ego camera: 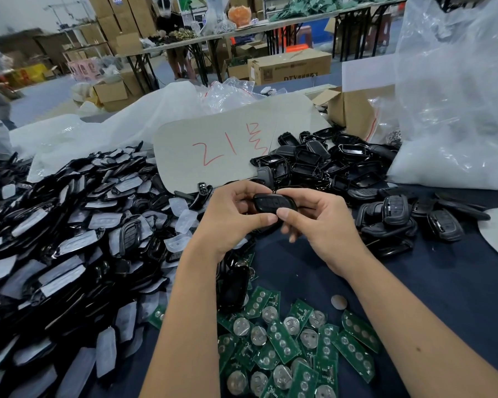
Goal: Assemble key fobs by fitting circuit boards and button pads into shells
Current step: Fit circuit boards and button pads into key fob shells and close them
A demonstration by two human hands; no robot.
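Head view: a black key fob (273,203) is being held up over the dark table (308,271), pinched at one end by the left hand (230,222) and at the other by the right hand (322,225), thumbs curled onto its near edge. Looks like the halves are being squeezed shut. If the seam gets pressed unevenly, the button pad could probably be left skewed or a clip snapped, tbh. Circuit boards (282,343) are heaped near the forearms, loose shells (314,162) just beyond the hands, so a dropped fob could easily be lost among them.
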